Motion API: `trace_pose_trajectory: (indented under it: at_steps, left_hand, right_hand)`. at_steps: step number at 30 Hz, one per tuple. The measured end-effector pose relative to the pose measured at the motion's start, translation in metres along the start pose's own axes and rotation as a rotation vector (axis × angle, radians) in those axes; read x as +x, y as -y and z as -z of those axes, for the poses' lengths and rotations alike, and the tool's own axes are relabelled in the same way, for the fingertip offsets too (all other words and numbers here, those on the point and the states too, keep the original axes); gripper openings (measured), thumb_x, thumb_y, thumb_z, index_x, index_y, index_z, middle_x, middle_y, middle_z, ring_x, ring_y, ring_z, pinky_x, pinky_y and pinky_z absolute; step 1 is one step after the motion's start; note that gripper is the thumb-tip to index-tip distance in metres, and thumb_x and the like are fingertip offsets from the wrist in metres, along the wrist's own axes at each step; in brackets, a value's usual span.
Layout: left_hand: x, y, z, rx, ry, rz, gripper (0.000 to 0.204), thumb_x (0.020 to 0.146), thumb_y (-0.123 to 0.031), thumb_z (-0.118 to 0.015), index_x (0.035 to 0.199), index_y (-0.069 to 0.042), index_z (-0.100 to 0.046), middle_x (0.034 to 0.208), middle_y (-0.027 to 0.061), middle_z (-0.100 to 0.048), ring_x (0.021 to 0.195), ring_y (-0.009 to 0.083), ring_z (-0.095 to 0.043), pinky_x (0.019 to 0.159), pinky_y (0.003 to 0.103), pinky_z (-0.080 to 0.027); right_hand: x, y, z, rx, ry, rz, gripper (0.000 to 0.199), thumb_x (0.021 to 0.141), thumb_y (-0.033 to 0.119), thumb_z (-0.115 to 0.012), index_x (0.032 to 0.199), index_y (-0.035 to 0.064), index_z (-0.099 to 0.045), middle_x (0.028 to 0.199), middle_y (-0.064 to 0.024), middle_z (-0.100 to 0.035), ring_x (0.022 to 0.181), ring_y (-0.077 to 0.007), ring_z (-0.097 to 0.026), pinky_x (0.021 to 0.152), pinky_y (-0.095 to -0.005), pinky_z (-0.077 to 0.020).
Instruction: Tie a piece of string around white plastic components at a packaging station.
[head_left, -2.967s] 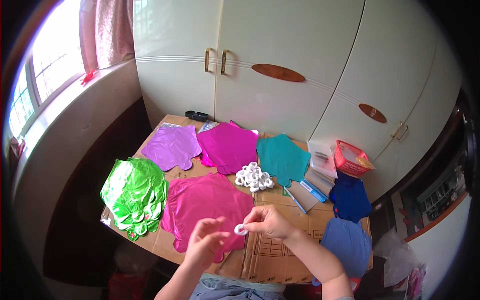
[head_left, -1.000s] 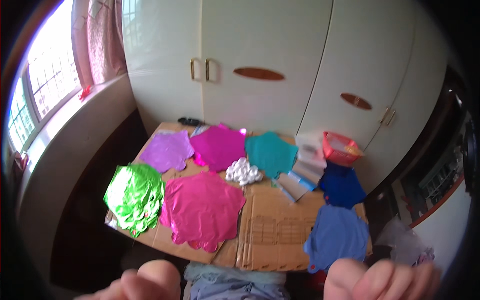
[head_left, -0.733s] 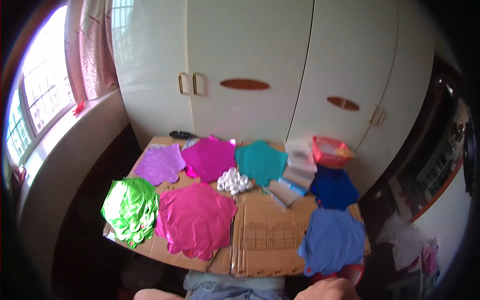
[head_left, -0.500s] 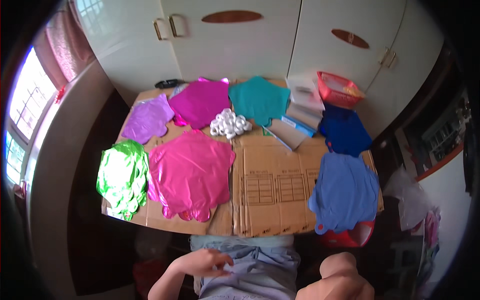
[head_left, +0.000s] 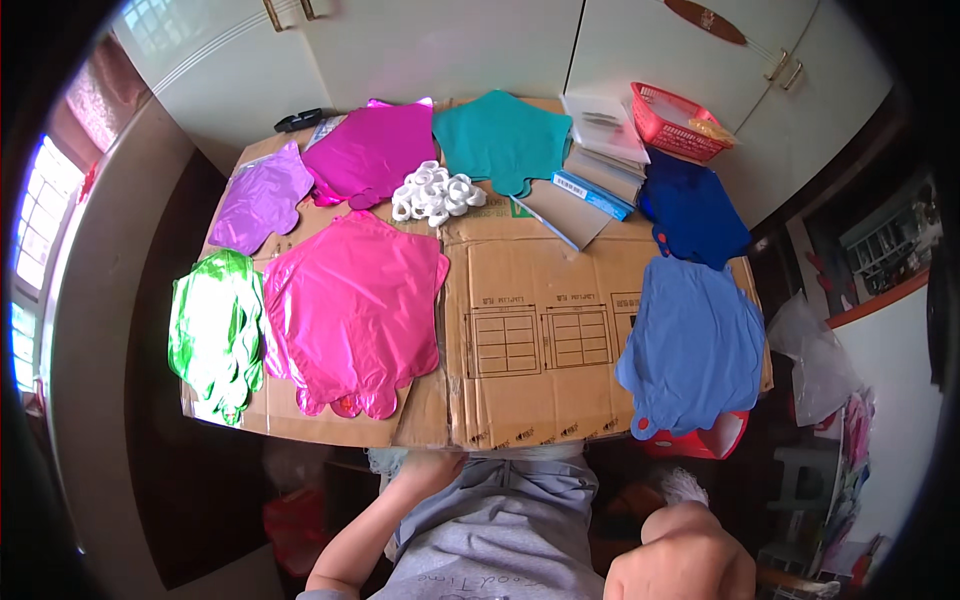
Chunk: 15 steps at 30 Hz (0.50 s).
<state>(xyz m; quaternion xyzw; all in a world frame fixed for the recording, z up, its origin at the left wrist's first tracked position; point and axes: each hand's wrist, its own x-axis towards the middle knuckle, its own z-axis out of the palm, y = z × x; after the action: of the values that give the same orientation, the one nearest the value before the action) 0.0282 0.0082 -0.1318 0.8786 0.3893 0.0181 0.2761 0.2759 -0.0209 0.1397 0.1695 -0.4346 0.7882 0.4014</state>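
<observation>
My left hand (head_left: 437,470) is at the table's near edge, over my lap. Its fingers are tucked down by the edge and mostly hidden. At the lower right, my right hand (head_left: 685,555) shows its back, with the fingers curled out of sight; a whitish, see-through crinkled thing (head_left: 685,487) shows just beyond it, and whether the hand holds it I cannot tell. Flat foil balloons lie in stacks on the cardboard (head_left: 530,400): pink (head_left: 355,310) nearest my left hand, pale blue (head_left: 692,345) nearest my right.
Further stacks are green (head_left: 215,330), lilac (head_left: 258,200), magenta (head_left: 375,150), teal (head_left: 500,140) and dark blue (head_left: 695,210). White rings (head_left: 435,195) are heaped centrally. Beside them lie a blue-and-white box (head_left: 590,195) and a red basket (head_left: 680,125). A red container (head_left: 700,437) sits below the right edge.
My left hand has moved forward from my lap to the table edge. My right hand stays low at the right, and the whitish thing now shows beyond it. The view has tipped down.
</observation>
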Motion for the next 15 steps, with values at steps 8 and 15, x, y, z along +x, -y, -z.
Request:
trace_pose_trajectory:
  at_steps: [8, 15]
  left_hand:
    - [-0.002, -0.001, -0.024, 0.086, -0.115, -0.020, 0.019, 0.079, -0.023, -0.058, 0.087, -0.008, -0.066, 0.078, 0.0146, -0.062, 0.075, 0.0325, -0.062, 0.064, 0.043, -0.049]
    - [-0.049, -0.015, 0.086, -0.514, -0.097, 0.110, 0.009, 0.072, -0.008, -0.069, 0.081, -0.005, -0.066, 0.075, 0.0119, -0.063, 0.069, 0.0242, -0.063, 0.062, 0.032, -0.049]
  right_hand:
    - [-0.071, -0.050, 0.005, -0.106, -0.662, -0.123, 0.014, 0.072, 0.011, -0.060, 0.072, -0.0028, -0.058, 0.045, -0.0090, -0.042, 0.039, -0.0213, -0.035, 0.043, -0.0343, -0.0237]
    - [-0.096, -0.120, 0.051, -0.425, -0.695, -0.499, 0.015, 0.080, 0.006, -0.057, 0.095, 0.0031, -0.057, 0.075, 0.0016, -0.047, 0.069, -0.0060, -0.044, 0.063, -0.0214, -0.0356]
